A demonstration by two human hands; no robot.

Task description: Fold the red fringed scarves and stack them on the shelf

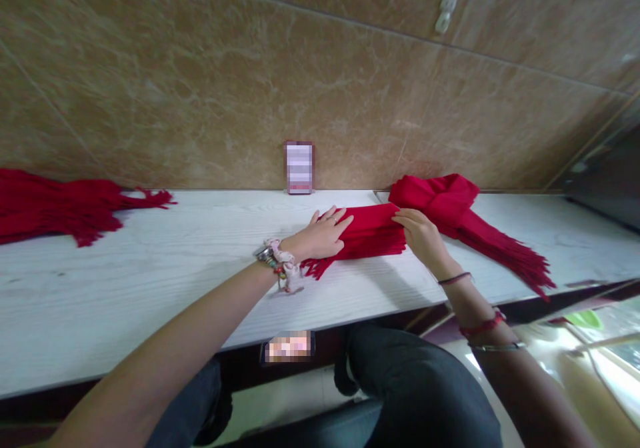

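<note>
Bare forearms (200, 331) are extended over a white tabletop (210, 255), where, between two other red cloths (55, 211), a folded red fringed cloth (370, 231) is pressed at its left end by the spread, unclenched left hand (320, 235) and touched at its right edge by the right hand (425, 236), whose pinch cannot be confirmed.

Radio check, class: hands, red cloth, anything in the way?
Left hand spread on folded red cloth. Right hand at its right end. Another fringed cloth close by, possibly crowding.
</note>
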